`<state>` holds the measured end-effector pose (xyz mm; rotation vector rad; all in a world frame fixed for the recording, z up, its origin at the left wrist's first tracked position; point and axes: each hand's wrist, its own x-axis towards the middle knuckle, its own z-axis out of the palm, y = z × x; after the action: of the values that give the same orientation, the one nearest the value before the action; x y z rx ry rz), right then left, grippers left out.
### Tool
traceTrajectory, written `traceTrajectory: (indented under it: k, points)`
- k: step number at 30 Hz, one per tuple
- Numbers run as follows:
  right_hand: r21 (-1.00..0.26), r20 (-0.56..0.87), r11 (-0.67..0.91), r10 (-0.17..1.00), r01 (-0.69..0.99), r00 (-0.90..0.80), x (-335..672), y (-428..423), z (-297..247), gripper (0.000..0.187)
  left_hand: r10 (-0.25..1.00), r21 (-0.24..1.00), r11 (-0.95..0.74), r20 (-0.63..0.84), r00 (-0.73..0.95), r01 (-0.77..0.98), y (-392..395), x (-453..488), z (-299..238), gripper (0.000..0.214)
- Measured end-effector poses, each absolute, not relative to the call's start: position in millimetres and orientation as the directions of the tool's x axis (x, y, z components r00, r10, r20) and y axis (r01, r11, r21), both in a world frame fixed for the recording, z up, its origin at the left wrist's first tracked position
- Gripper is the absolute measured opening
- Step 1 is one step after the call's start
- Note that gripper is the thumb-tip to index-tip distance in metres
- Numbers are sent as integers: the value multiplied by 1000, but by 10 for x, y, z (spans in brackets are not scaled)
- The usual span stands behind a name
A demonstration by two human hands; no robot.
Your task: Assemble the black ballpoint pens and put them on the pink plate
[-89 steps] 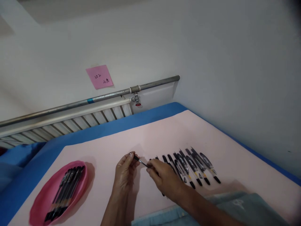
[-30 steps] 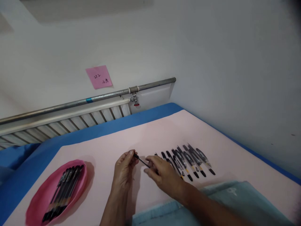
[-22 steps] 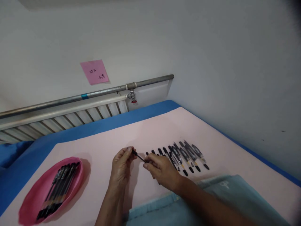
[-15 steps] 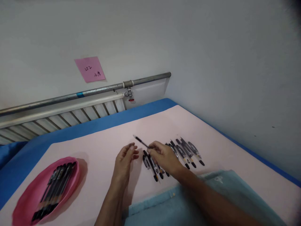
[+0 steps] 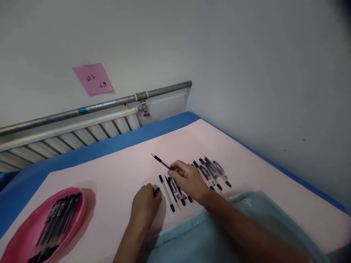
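My right hand (image 5: 189, 180) pinches an uncapped gel pen (image 5: 161, 161) by its barrel, with the metal tip pointing up and left. My left hand (image 5: 145, 204) is closed on a small black pen cap (image 5: 156, 192); most of it is hidden by the fingers. Between and under my hands lie loose pen parts (image 5: 167, 193): clear barrels with black ends, caps and refills. To the right of my right hand is another row of uncapped pens and caps (image 5: 212, 172).
A pink basket (image 5: 82, 210) at the left holds several capped black pens (image 5: 56, 226). Pale pink sheet (image 5: 115, 175) covers the blue tabletop (image 5: 153, 130). Blue-green cloth (image 5: 219, 237) lies along the near edge. Behind are a radiator (image 5: 90, 137), a pipe (image 5: 109, 106) and walls.
My left hand, open before, has come down and closed on the pen cap. My right hand keeps its pen. The view has shifted slightly to the right.
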<state>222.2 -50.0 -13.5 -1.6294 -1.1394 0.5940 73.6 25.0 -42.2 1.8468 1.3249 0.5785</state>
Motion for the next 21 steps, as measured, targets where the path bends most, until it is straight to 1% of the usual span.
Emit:
traceTrajectory:
  k: [1,2,3,4,5,7,9,12,16,18,21]
  points:
    - [-908,159,-34,893,417,420,2216,-506,-136,10,934,822,-99,-118,337,562,286,700,-398,17]
    - [-893,168,-31,902,449,397,2204,-514,-136,10,932,863,-17,-169,321,504,328,663,-368,14]
    - [-875,174,-25,916,484,362,2187,-524,-136,11,925,912,84,-221,310,402,374,627,-335,11]
    - [-854,179,-13,931,520,317,2164,-535,-138,12,914,946,190,-268,305,261,422,591,-300,10]
    - [-831,183,5,947,557,265,2139,-547,-141,13,904,953,285,-302,303,100,466,559,-264,10]
    - [-786,193,50,967,616,169,2086,-569,-154,15,894,900,401,-344,287,-172,538,510,-200,8]
    - [-752,202,86,974,653,105,2043,-583,-170,17,884,835,456,-384,267,-307,579,488,-156,2]
    - [-726,201,101,977,680,69,2017,-593,-177,18,858,762,512,-436,272,-395,600,492,-127,8]
    - [-724,183,68,978,687,97,2034,-592,-149,19,837,670,544,-472,277,-505,602,501,-113,14]
    - [-724,164,38,979,689,118,2044,-587,-137,19,839,660,540,-467,278,-522,600,499,-111,13]
    - [-725,146,21,982,689,123,2048,-579,-133,19,848,681,529,-444,288,-507,600,492,-117,12]
